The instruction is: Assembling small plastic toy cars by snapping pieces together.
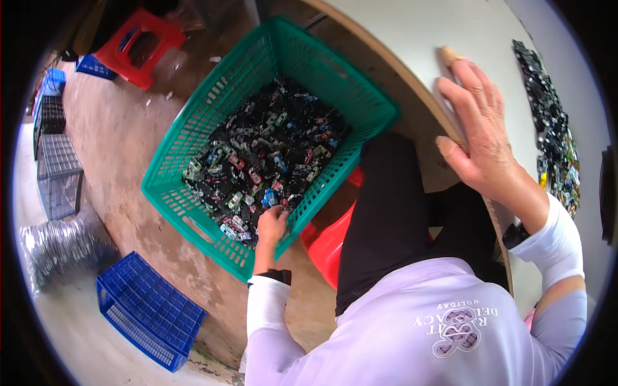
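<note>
A green plastic basket [193,235] stands on the floor at my left, holding a deep heap of small toy cars [254,174], mostly black with red, blue, green and white ones among them. My left hand [273,225] reaches into the near side of the basket, its fingers curled down at the toy cars; what is between the fingertips is too small to make out. On the pale tabletop [405,38] at the right, my right hand [479,122] rests near the wooden edge with its fingers spread and nothing in them. Tan covers sit on two of its fingertips.
A long row of dark, shiny small pieces [547,109] lies along the table's right side. Red stools stand under me [331,241] and at the far left [138,48]. A blue crate [151,309], a silvery wrapped bundle [64,251] and grey crates [58,164] line the left floor.
</note>
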The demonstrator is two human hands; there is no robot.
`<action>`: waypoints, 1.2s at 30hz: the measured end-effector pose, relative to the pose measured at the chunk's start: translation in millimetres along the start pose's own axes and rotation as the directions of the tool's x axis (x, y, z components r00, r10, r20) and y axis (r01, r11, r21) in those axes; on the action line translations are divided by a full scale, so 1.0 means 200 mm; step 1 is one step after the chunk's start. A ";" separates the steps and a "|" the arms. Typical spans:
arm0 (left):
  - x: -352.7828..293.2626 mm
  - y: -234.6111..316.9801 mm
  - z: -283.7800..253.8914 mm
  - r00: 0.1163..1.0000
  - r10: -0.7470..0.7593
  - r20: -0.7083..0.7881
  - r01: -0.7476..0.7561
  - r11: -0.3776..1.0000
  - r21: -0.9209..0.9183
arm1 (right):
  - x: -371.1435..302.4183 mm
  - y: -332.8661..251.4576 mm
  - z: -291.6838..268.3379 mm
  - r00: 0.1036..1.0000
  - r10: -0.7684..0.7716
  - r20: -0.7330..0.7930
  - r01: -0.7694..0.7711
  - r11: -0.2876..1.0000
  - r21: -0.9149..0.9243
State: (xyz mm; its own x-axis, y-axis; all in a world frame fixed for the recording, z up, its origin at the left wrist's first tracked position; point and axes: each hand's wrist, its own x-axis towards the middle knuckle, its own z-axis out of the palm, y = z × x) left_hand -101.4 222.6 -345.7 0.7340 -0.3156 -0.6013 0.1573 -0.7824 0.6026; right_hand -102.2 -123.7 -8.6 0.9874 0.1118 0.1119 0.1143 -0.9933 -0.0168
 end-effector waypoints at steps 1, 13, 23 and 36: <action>-0.02 0.13 -0.01 1.000 -0.001 0.013 0.002 0.995 -0.104 | -0.01 0.01 0.00 1.000 0.008 0.006 -0.008 1.000 0.012; -0.03 0.34 0.24 0.933 0.340 -0.118 -0.226 0.810 0.541 | -0.30 0.07 -0.14 0.980 -0.106 0.167 0.090 0.991 0.101; -0.15 0.16 0.24 0.864 0.461 -0.200 -0.230 0.717 0.658 | -0.47 0.31 -0.02 0.984 -0.154 0.085 0.146 0.984 0.101; -0.12 0.30 0.32 0.954 0.099 -0.284 0.101 0.784 0.613 | -0.49 1.12 0.08 0.968 -0.147 0.201 0.123 0.984 0.129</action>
State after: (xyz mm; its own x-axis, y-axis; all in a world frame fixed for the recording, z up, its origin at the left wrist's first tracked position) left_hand -151.5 149.2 -328.5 0.9034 -0.2261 -0.3643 -0.2075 -0.9741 0.0902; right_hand -170.7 -357.6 -38.6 0.9613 0.2606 -0.0890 0.2481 -0.9599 -0.1307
